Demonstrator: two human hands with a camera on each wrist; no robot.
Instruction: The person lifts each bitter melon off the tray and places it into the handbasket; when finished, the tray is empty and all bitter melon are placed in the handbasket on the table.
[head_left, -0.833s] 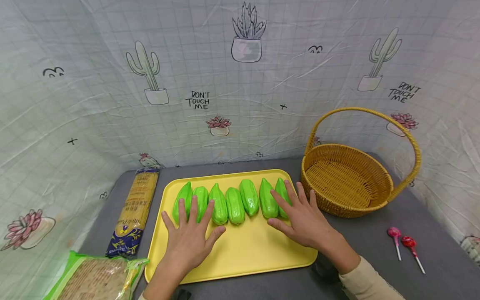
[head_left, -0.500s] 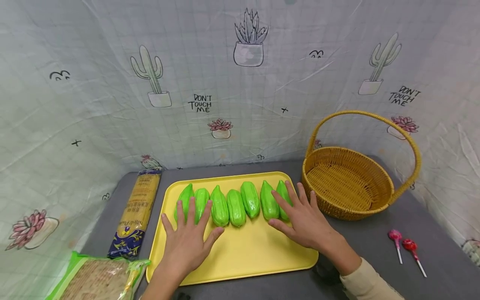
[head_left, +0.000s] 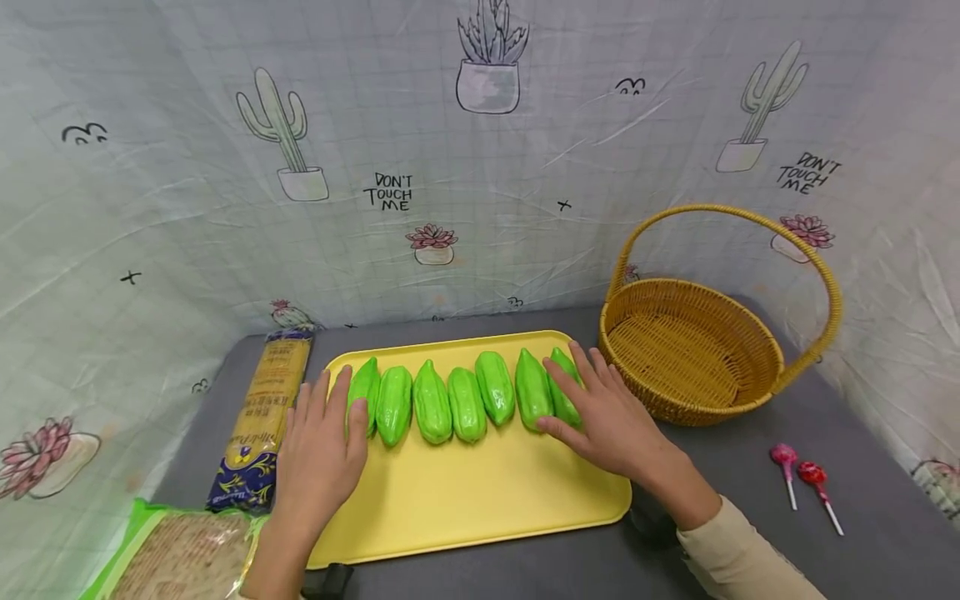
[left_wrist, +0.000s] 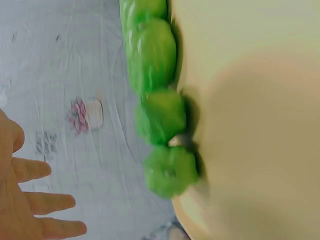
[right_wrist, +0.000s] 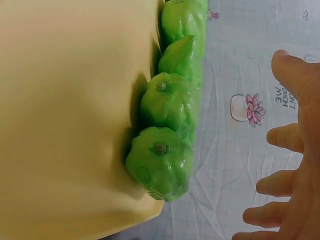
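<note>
Seven green vegetables (head_left: 467,404) lay in a row across the far half of the yellow tray (head_left: 480,492). The left hand (head_left: 318,454), fingers straight, hung above the tray's left edge; the right hand (head_left: 611,421), spread wide, hung above the row's right end. Neither gripped anything.

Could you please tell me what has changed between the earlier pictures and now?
The left hand has moved left toward the edge of the yellow tray, its fingers closer together, uncovering more green vegetables. Nothing was taken hold of or let go. The right hand stays by the row's right end; the basket stays put.
</note>
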